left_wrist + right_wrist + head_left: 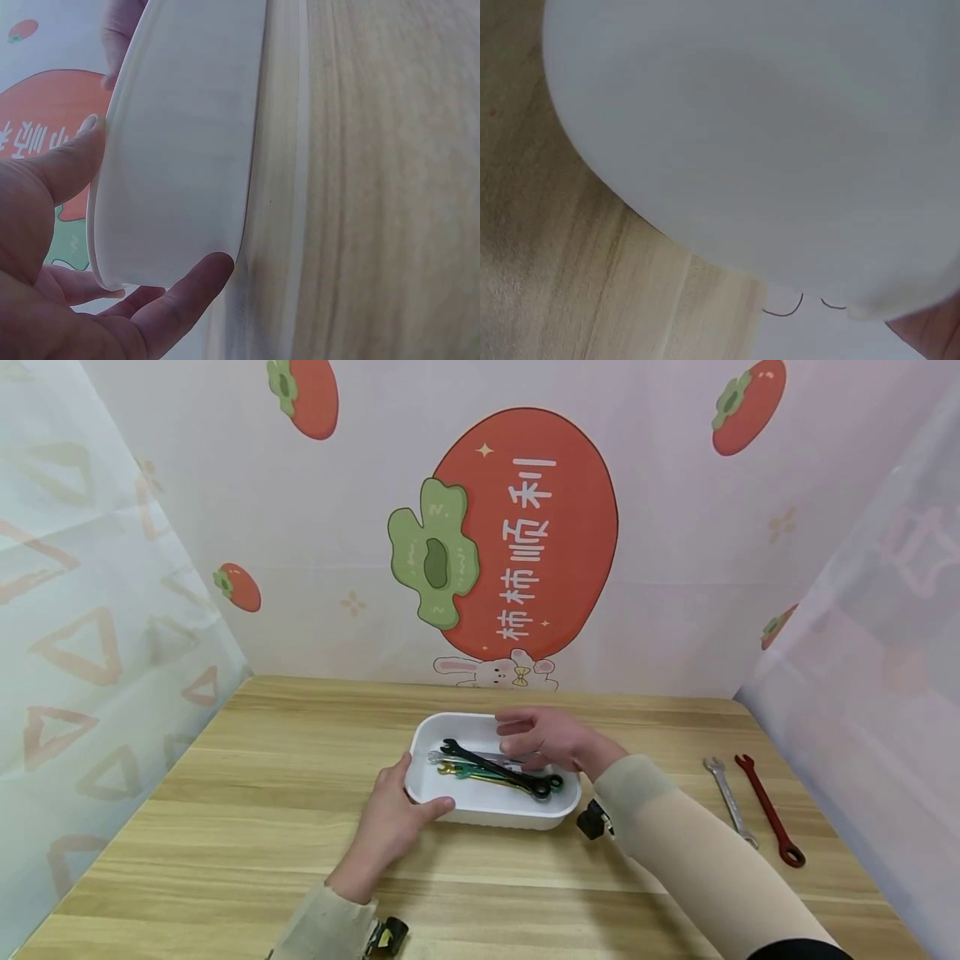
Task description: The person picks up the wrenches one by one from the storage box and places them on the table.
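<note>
A white plastic tray [487,817] stands on the table with several wrenches inside. My left hand [393,810] grips its left end; in the left wrist view the thumb [75,161] presses near the rim while the other fingers curve round the end wall. A black wrench [487,766] lies on top in the tray, over a green wrench [468,772], a gold wrench [447,769] and silver metal. Over the tray's back right part is my right hand [555,739], fingers loosely spread and pointing left. Whether it touches the rim is unclear.
On the wooden table [247,827], a silver wrench [729,799] and a red wrench [768,810] lie side by side to the right. A printed cloth backdrop [337,527] rises behind, with further cloth panels at both sides.
</note>
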